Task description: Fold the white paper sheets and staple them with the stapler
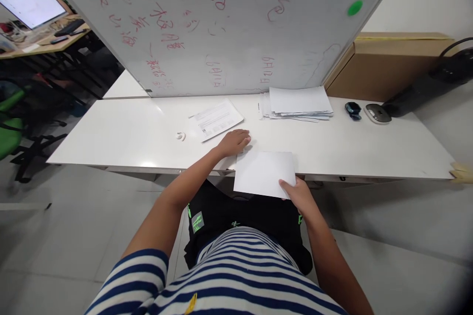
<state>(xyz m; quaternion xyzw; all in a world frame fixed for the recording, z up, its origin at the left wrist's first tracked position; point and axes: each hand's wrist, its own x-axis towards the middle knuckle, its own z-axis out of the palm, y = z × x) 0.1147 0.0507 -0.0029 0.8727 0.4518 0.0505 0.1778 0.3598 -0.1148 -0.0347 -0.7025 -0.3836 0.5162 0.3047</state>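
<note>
A white sheet of paper (263, 173) lies partly on the white table and juts out over its front edge. My right hand (294, 192) grips its near right corner, thumb on top and the other fingers underneath. Just beyond the sheet's far left corner, my left hand (234, 142) rests palm down with its fingers stretched out. Whether its fingertips touch the sheet I cannot tell. Behind that hand is a printed paper (217, 119), lying at a slant. A pile of white paper (300, 102) sits farther back, against the whiteboard.
The whiteboard (236, 34) with red handwriting stands along the back of the table (121, 133). A small white curled object (181, 136) lies left. At right are a watch (353, 110), a computer mouse (377, 113), a black cylinder (428, 83) and a cardboard box (391, 66).
</note>
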